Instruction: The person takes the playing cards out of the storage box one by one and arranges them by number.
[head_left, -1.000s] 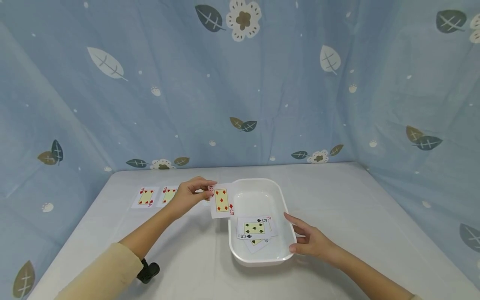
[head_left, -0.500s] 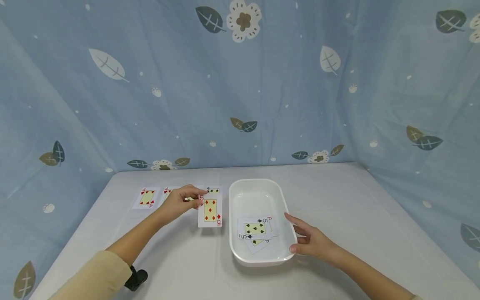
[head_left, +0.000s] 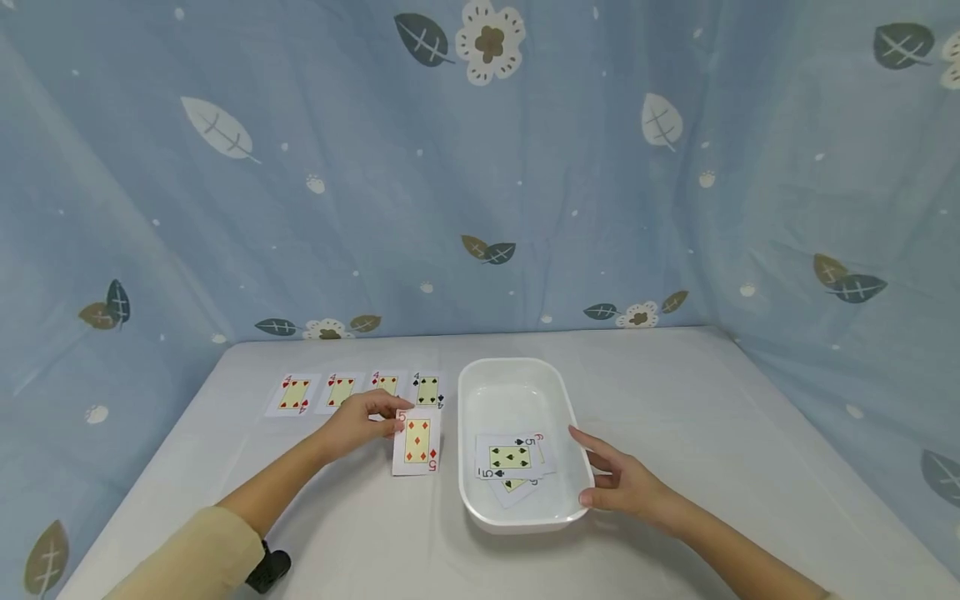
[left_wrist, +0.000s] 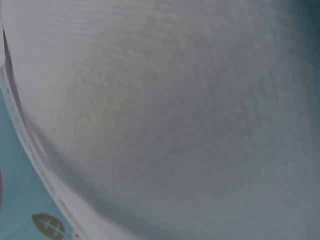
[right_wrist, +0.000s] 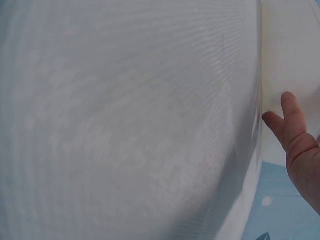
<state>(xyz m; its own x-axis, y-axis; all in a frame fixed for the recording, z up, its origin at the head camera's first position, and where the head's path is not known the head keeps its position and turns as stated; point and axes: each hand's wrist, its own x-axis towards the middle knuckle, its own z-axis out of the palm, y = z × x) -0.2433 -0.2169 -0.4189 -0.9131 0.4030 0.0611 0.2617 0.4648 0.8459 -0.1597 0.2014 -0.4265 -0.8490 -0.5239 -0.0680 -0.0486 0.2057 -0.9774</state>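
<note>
In the head view, my left hand [head_left: 362, 425] pinches a five of diamonds playing card [head_left: 417, 442] by its upper left edge, just in front of the row of fours. The left wrist view shows neither hand nor card. My right hand [head_left: 626, 479] holds the right side of a white plastic basin [head_left: 517, 522], thumb and index finger at its rim. The right wrist view shows fingertips [right_wrist: 289, 100] against the basin's outer wall [right_wrist: 286, 55]. Inside the basin a five of spades [head_left: 510, 457] lies face up over other cards, one with a red 6 in its corner.
At the back left, a row of fours lies face up: two red fours [head_left: 295, 395], a four of diamonds [head_left: 386, 384] and a four of spades [head_left: 427, 390]. White cloth [head_left: 690, 400] covers the table, and a blue patterned curtain [head_left: 360, 208] stands behind.
My left hand has carried the five of diamonds left and down, from the basin's left rim to the tabletop before the fours, uncovering the row. The right hand and basin stay put.
</note>
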